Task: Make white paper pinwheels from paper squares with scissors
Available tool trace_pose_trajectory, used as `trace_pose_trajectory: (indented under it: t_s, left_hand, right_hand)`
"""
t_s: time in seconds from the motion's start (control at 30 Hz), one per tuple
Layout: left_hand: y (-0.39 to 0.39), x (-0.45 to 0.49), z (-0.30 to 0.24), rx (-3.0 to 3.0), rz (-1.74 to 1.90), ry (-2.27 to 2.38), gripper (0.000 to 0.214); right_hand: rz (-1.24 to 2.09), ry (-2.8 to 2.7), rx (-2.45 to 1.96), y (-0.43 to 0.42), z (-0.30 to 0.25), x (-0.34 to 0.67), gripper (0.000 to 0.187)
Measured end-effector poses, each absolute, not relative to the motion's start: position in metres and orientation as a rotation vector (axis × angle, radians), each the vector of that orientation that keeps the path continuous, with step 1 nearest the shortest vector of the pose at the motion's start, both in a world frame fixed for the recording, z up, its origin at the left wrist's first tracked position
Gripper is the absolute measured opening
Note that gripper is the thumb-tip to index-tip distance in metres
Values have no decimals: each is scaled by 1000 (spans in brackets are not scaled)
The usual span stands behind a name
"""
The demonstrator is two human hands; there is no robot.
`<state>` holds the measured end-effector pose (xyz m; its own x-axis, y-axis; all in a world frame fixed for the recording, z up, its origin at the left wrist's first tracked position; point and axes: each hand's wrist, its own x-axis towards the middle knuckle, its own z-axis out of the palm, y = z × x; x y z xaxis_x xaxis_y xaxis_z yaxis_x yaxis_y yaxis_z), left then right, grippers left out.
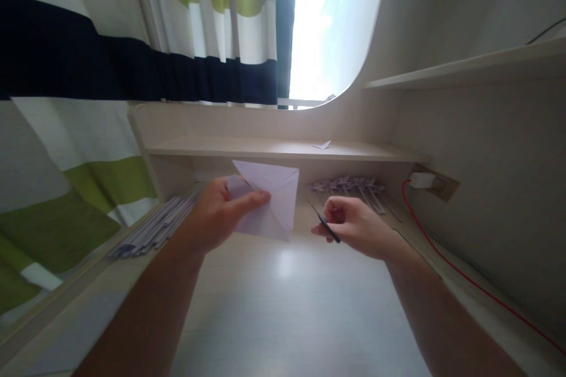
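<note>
The left hand's grip is closed on paper: the left hand (221,212) pinches the paper (283,209) with the thumb pressed flat on its near face and the fingers behind it. The paper is held up in the air above the tabletop (283,324), tilted, with slanting creases or cuts running toward its corners and one flap standing out at the upper left.

The right hand (358,221) has its fingers curled closed around a slim tool (329,230) with a dark handle. Its thin end points up and left, near the paper's right edge but apart from it.

Beyond the right hand, at the back of the tabletop, lies a row of pinwheels (349,184), their pale sticks reaching toward the front. Left of the left hand, a bundle of paper sticks (154,227) lies along the tabletop's left side. Behind the hands runs a low shelf (230,146), bearing a folded scrap (322,145). To the right, a white plug (422,180) sits at the wall with a red cable (442,262). A curtain (190,12) hangs beside the bright window (331,23).
</note>
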<state>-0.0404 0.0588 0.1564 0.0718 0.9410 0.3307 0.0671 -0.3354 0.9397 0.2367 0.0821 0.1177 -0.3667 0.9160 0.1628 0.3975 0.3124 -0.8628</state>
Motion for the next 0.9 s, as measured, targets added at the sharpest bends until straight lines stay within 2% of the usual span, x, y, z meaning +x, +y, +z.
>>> trace_pose_trajectory:
  t_s: [0.23, 0.43, 0.53, 0.77, 0.9]
  left_hand:
    - [59, -42, 153, 1705, 971, 1033, 24]
    - [64, -46, 154, 1665, 1054, 1169, 25]
    - [68, -46, 150, 1698, 1027, 1191, 25]
    - [74, -46, 143, 1736, 906, 1179, 25]
    - [75, -48, 144, 1714, 897, 1180, 22]
  right_hand:
    - [924, -1710, -916, 72, 129, 241, 42]
    - [956, -2195, -1465, 91, 103, 240, 30]
    - [991, -2311, -1594, 101, 77, 221, 27]
    - [1038, -2579, -1704, 98, 32, 186, 9]
    - [1163, -2676, -1695, 96, 27, 187, 15]
